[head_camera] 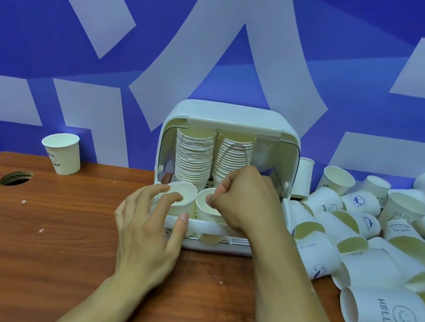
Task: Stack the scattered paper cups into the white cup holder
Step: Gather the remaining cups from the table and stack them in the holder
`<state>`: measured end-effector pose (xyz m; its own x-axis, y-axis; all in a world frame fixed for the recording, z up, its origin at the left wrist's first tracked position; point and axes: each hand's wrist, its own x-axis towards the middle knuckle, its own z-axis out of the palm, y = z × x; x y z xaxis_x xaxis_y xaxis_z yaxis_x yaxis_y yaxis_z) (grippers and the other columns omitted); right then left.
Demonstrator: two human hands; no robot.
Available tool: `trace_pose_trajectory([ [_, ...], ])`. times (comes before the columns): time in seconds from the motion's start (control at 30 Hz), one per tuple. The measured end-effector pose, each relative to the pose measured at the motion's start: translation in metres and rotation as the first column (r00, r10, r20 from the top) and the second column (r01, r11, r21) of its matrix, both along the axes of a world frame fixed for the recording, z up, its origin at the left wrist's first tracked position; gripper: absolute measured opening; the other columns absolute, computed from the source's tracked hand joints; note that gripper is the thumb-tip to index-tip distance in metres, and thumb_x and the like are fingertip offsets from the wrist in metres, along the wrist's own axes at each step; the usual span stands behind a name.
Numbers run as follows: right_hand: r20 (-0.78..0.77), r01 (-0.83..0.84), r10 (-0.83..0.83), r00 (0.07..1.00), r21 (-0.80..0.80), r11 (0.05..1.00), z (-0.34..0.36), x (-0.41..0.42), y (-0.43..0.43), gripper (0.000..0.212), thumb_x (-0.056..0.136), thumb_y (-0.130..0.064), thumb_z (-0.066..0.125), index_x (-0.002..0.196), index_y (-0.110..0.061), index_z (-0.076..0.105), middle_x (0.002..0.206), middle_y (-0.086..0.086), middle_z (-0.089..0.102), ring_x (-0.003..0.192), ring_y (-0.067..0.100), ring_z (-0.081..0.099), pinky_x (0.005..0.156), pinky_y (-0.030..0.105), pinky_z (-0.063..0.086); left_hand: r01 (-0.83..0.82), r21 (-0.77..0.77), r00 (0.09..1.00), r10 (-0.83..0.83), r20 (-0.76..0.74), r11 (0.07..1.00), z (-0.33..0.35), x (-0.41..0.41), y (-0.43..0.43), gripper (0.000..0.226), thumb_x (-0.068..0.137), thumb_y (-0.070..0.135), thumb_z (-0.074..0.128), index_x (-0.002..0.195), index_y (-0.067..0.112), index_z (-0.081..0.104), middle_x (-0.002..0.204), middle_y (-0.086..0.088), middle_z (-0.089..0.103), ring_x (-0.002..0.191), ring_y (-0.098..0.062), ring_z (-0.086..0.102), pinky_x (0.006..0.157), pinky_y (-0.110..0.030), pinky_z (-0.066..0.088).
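1. The white cup holder stood open-fronted at the back middle of the counter, against the blue and white wall.
2. Inside it, a left stack and a right stack of nested paper cups rose side by side, mouths facing forward.
3. A left front cup and a right front cup sat at the holder's front, just beside each other.
4. The right hand had its fingers curled tight, pinching the rim of the right front cup.
5. The left hand was spread and relaxed, its fingers resting on the rim of the left front cup and gripping nothing. Its thumb lay on the holder's front lip.
6. A pile of scattered cups lay tumbled on the counter to the right of the holder. The nearest cup read "HELLO" beside a smiley face. Other prints were too small to read.
7. A lone upright cup stood well apart at the far left, its print only partly legible.
8. A round cable hole showed in the counter near that cup.
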<state>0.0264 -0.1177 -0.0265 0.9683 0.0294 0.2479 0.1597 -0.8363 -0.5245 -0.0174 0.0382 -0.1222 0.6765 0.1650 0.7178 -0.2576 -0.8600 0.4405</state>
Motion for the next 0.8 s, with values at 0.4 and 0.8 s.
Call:
trace_pose_trajectory([
  [0.4,0.093,-0.145,0.141,0.986,0.037,0.989,0.02,-0.039,0.045,0.019,0.074,-0.039,0.075,0.068,-0.024,0.066,0.069,-0.009,0.067,0.075,0.015,0.064,0.07,0.031,0.052,-0.105,-0.464,0.983,0.164,0.088,0.879,0.018,0.018,0.055,0.016,0.085,0.027,0.055,0.098,0.027,0.065,0.107,0.01,0.057,0.1,-0.015,0.052,0.09,-0.038,0.045],
  [0.8,0.207,-0.3,0.281,0.937,0.068,0.951,0.001,-0.049,0.078,0.02,0.077,-0.042,0.074,0.093,-0.033,0.066,0.088,-0.017,0.063,0.081,-0.005,0.056,0.068,0.009,0.036,-0.399,0.031,0.826,0.374,-0.421,0.916,0.048,0.108,0.2,0.035,0.09,0.023,0.052,0.124,0.02,0.057,0.13,-0.003,0.047,0.118,-0.027,0.046,0.076,-0.034,0.039],
])
